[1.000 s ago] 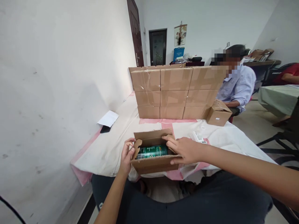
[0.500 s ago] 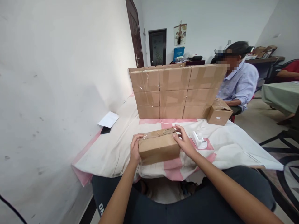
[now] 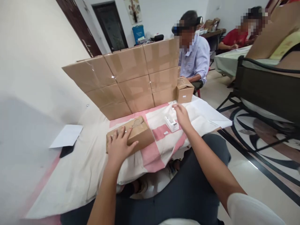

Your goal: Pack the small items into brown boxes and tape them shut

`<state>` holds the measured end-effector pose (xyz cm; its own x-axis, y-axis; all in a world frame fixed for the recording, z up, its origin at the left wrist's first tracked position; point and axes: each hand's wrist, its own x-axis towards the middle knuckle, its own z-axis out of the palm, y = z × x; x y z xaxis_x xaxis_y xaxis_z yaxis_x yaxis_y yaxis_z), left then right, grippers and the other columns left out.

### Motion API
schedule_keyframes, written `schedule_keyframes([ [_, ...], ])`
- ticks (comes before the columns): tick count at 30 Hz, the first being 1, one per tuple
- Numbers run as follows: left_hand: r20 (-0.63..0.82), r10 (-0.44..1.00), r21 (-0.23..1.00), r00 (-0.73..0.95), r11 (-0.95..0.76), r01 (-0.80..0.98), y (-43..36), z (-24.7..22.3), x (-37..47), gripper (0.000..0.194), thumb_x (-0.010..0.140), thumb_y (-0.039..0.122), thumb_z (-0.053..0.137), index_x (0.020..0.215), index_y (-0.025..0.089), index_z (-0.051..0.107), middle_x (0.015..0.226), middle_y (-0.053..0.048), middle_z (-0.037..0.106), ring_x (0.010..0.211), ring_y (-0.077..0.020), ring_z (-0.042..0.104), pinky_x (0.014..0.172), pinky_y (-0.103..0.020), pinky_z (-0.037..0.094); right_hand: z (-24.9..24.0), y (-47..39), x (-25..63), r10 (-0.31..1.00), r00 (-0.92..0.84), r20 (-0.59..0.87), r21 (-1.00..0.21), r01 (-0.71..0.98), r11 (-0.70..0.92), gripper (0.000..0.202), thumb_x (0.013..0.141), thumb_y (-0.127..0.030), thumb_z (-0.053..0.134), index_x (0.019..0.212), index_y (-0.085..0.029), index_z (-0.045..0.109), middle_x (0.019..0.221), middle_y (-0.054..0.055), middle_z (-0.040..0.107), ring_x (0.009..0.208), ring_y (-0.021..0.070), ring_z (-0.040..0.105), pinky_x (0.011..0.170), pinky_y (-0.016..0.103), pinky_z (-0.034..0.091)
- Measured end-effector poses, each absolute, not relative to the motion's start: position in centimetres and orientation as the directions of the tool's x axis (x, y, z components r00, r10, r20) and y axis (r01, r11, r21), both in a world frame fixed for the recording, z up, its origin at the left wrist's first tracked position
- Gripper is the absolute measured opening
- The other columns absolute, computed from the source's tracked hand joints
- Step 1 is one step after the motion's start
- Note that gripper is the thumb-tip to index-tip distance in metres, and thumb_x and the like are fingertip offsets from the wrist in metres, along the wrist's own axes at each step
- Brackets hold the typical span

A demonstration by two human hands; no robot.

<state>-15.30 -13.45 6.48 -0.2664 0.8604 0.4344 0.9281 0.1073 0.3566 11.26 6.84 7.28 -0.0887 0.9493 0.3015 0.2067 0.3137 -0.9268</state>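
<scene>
1 L hand point(image 3: 120, 146) spread on carton point(image 3: 144, 136) atop surface point(image 3: 79, 175); light, flat palm pressure steadies it w/o denting. R hand point(image 3: 183, 117), fingers bunched nr white device point(image 3: 172, 125), can't tell if pinching anything.

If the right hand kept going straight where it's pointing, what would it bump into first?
Probably the wall of stacked cardboard boxes: the right hand points toward its lower right part. How far away it is, I can't tell for sure.
</scene>
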Motion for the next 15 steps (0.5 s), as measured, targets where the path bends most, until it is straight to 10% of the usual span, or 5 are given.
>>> schedule_keyframes([
  [7, 0.467, 0.861, 0.334, -0.200, 0.037, 0.942, -8.8, 6.7, -19.2, 0.066, 0.075, 0.054, 0.077, 0.135, 0.029, 0.064, 0.152, -0.013, 0.055, 0.139, -0.0452, 0.047, 0.119, -0.066, 0.024, 4.8, 10.7, 15.3, 0.977, -0.119, -0.175, -0.918, 0.377, -0.118, 0.053, 0.096, -0.049, 0.043, 0.062, -0.015, 0.065, 0.076, 0.013, 0.071, 0.071, 0.0214, 0.061, 0.075, 0.033, 0.046],
  [12, 0.632, 0.750, 0.327, -0.196, -0.029, 0.945, -8.5, 7.1, -14.9, 0.055, 0.080, 0.043, 0.075, 0.131, 0.022, 0.064, 0.147, -0.017, 0.057, 0.144, -0.0448, 0.041, 0.123, -0.068, 0.005, 4.0, 10.3, 13.7, 0.949, -0.158, -0.271, -0.887, 0.423, -0.183, 0.056, 0.095, -0.052, 0.052, 0.054, -0.015, 0.064, 0.059, 0.009, 0.063, 0.058, 0.0185, 0.053, 0.070, 0.033, 0.043],
  [15, 0.744, 0.646, 0.374, -0.169, -0.193, 0.907, -7.3, 6.6, -8.7, 0.038, 0.090, 0.035, 0.066, 0.124, 0.020, 0.065, 0.136, -0.016, 0.062, 0.136, -0.0382, 0.049, 0.123, -0.062, 0.019, 4.0, 10.2, 13.5, 0.933, -0.161, -0.322, -0.876, 0.425, -0.229, 0.054, 0.094, -0.054, 0.053, 0.058, -0.015, 0.065, 0.055, 0.007, 0.059, 0.054, 0.0169, 0.050, 0.065, 0.032, 0.042],
])
